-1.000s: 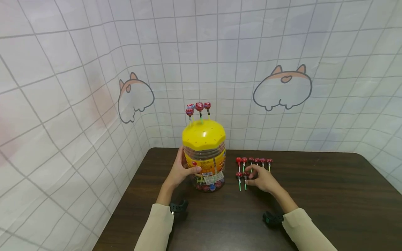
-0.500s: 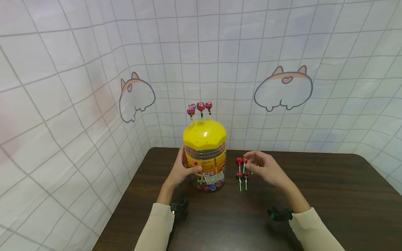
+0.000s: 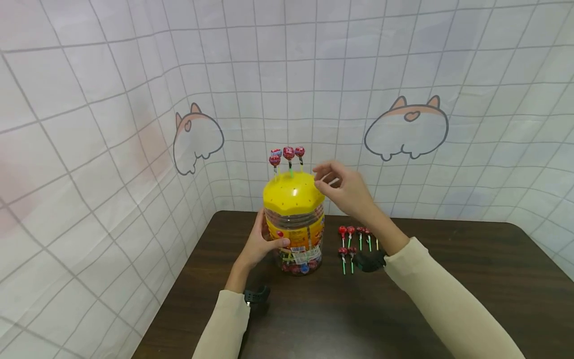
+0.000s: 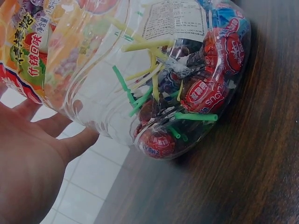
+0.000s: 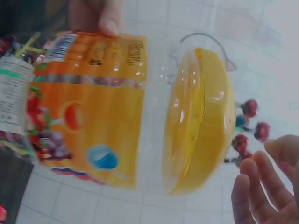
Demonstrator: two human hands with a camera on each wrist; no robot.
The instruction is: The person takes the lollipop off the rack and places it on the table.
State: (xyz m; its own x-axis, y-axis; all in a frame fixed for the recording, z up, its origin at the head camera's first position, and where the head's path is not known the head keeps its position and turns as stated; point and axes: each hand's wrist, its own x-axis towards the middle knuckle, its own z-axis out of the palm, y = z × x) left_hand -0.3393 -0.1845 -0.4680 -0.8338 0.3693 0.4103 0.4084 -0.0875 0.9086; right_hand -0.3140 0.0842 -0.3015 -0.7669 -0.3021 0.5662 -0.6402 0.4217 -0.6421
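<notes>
The clear candy jar (image 3: 293,234), with its yellow lid (image 3: 293,192), stands on the table. My left hand (image 3: 264,244) grips its left side, thumb across the label; the left wrist view shows this hand (image 4: 32,158) beside the clear wall, with wrapped lollipops (image 4: 203,95) inside. Several lollipops (image 3: 288,153) stand upright in the lid's holes. By the lid's right edge is my right hand (image 3: 345,187), fingers bent. In the right wrist view this hand (image 5: 268,182) pinches a red lollipop (image 5: 245,156) at its fingertips, stick towards the lid; the fingers hide it in the head view.
Right of the jar, several lollipops (image 3: 351,231) lie in a row on the dark wooden table (image 3: 305,319). Two more lollipops (image 3: 343,253) lie in front of them. My right forearm covers part of the back row. A white grid-patterned cloth (image 3: 341,119) hangs behind the table.
My right hand has risen from the lollipops on the table and moved left to the lid's right edge. My left hand keeps its hold on the jar.
</notes>
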